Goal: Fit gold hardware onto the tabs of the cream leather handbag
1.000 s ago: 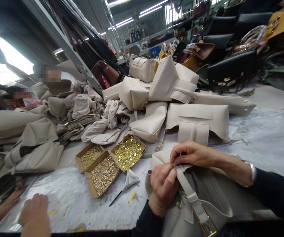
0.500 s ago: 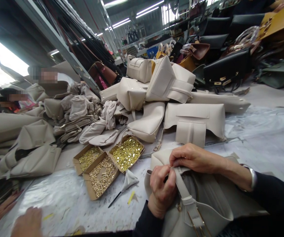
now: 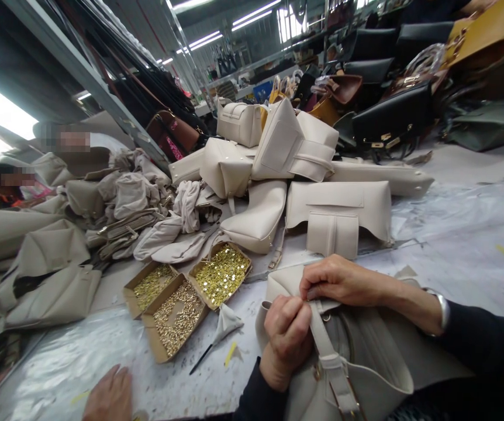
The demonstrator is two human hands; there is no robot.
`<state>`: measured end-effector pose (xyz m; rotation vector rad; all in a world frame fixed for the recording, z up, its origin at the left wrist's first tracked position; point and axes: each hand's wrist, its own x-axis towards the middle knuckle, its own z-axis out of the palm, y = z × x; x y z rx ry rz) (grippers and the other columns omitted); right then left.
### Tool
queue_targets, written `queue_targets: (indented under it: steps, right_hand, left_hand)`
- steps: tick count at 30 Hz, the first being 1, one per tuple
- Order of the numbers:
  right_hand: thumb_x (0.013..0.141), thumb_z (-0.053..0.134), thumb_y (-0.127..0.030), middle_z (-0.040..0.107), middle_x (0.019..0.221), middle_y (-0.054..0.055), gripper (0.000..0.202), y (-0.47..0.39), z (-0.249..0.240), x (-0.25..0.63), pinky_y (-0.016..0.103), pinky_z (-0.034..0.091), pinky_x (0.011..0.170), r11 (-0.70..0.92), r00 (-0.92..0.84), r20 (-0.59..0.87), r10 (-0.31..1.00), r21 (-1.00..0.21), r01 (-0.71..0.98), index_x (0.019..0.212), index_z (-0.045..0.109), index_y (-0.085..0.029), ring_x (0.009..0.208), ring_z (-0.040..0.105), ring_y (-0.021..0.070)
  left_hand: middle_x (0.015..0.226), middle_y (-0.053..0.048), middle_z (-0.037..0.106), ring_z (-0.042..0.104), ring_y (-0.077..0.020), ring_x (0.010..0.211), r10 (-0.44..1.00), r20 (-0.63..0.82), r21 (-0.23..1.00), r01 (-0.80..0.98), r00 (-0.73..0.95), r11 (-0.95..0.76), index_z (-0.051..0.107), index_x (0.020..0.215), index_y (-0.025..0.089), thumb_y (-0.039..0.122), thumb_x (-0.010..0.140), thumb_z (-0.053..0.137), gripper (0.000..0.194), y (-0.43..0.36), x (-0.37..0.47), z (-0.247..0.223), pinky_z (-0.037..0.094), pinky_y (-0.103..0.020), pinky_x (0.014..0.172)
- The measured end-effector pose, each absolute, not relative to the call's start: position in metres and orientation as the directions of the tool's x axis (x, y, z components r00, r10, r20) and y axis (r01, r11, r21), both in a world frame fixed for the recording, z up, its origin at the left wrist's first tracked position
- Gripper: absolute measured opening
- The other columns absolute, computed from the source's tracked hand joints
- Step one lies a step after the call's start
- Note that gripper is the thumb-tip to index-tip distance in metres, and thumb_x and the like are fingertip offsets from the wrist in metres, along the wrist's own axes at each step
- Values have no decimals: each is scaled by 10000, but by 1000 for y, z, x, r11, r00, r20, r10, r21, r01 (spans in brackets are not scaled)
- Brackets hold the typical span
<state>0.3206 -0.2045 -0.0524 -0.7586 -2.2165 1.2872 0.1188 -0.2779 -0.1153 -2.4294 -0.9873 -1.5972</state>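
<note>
Cream bag [image 3: 377,386] rests on the surface [image 3: 159,383] as the left hand [image 3: 287,339] and right hand [image 3: 342,282], fingers [image 3: 293,310] pinched shut, grip its strap's [image 3: 321,334] upper end. Cardboard trays [image 3: 153,342] of gold-coloured pieces [image 3: 177,321] sit to its left.

A long, pale, scuffed table [image 3: 164,383] is carrying three shallow brown cardboard trays [image 3: 155,344] of small gold-coloured metal pieces — the trays are touching side by side. Near them, a thin black stick-like tool [image 3: 201,358], a folded white triangular piece [image 3: 227,323] and a narrow yellow strip [image 3: 230,353] are lying. Cream smooth-sided handbags [image 3: 338,202] are resting beyond, slack beige handbags [image 3: 54,292] are spreading leftward, and an open beige strapped bag [image 3: 386,380] is resting at the near edge — partly beyond view.
</note>
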Motion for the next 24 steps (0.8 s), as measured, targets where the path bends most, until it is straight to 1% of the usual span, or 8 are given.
queue_targets:
  steps: [3,7,9,11,15,20,22,24]
  right_hand:
    - [977,665,-228,770,901,20,135,-206,-51,320,236,483,784,419,-750,121,650,-881,221,949,794,-199,827,699,156]
    - [970,662,-203,759,892,17,129,-206,-45,318,241,482,786,438,-768,111,631,-868,234,936,786,-199,835,697,158]
    - [958,657,-181,752,899,21,126,-204,-42,318,248,478,787,443,-775,86,626,-857,262,931,779,-193,843,690,163]
    - [958,667,-208,744,903,29,112,-201,-39,317,254,467,768,436,-786,33,617,-846,307,932,774,-187,839,676,171]
    - [976,681,-332,703,843,18,176,-197,-36,314,250,404,677,447,-803,-60,593,-805,390,917,751,-182,764,615,159]
    - [959,689,-294,588,693,-24,221,-199,-38,310,260,314,610,545,-803,-31,595,-718,432,770,684,-178,661,503,131]
    - [968,683,-312,637,724,-12,208,-199,-39,311,259,345,630,524,-808,-19,590,-752,400,812,718,-179,682,539,137]
    - [991,657,-351,720,828,17,208,-197,-41,315,253,421,691,448,-823,9,568,-842,300,937,766,-182,751,613,151]
  left_hand:
    - [949,-89,700,663,-179,785,487,841,298,547,238,-782,654,1140,176,59,931,572,253,-278,119,-117,579,-293,693]
    - [968,-85,690,685,-184,842,506,836,324,554,211,-767,652,1140,181,71,928,591,246,-280,118,-117,607,-309,754]
    - [972,-76,690,688,-176,843,509,834,321,559,216,-764,649,1142,195,83,934,595,242,-280,117,-116,611,-302,759]
    - [980,-75,683,689,-176,852,509,831,316,560,227,-766,652,1138,197,74,928,597,249,-281,117,-115,611,-297,760]
    - [989,-72,642,672,-171,860,502,835,313,556,225,-770,670,1129,172,18,884,614,295,-282,117,-116,604,-293,772]
    - [948,-43,591,635,-150,820,497,846,311,580,192,-753,687,1085,177,21,880,629,264,-283,119,-117,585,-266,727]
    - [947,-42,579,622,-139,808,504,843,314,586,190,-747,681,1082,181,29,884,632,254,-284,120,-116,570,-250,701]
    - [947,-37,569,612,-129,800,514,835,316,593,196,-741,674,1082,188,40,890,635,246,-284,120,-116,560,-235,683]
